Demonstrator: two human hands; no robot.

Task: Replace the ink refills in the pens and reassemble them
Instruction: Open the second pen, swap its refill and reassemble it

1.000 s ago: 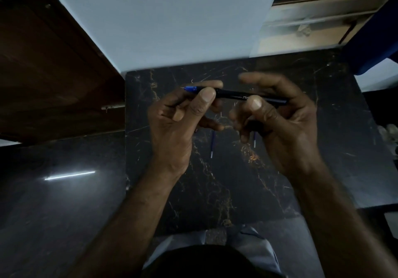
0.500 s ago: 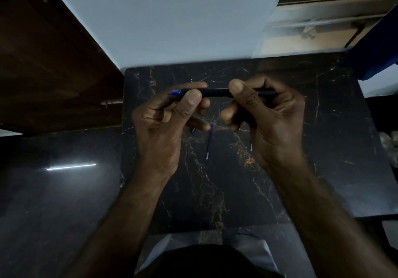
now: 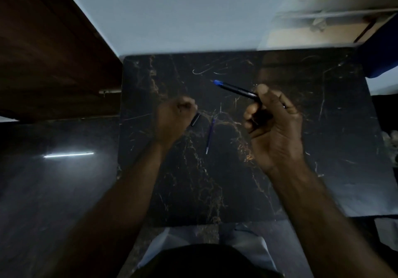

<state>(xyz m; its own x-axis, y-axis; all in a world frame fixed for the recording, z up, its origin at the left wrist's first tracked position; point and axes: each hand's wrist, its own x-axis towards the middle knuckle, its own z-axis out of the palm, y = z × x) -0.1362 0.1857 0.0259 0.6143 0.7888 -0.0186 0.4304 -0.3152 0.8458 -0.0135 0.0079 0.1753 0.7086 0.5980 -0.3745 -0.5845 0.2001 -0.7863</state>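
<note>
Pen (image 3: 237,89) with blue tip gripped by curled right hand (image 3: 275,127) fingers. Left hand (image 3: 172,120) fingers curled against black pen part (image 3: 196,119); hold cannot be told. Refill (image 3: 210,135) laid on surface (image 3: 333,148) between hands

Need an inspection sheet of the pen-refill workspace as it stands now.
Surface: dark marble table, scratched.
Job's things: black pen with blue tip, held; blue refill lying loose on the table; short black piece by left hand.
Clutter: nothing seen.
Grips: right hand holds the pen; left hand curled, hold on black piece unclear.
Cables: nothing seen.
Surroundings: wooden cabinet left, pale wall behind.
</note>
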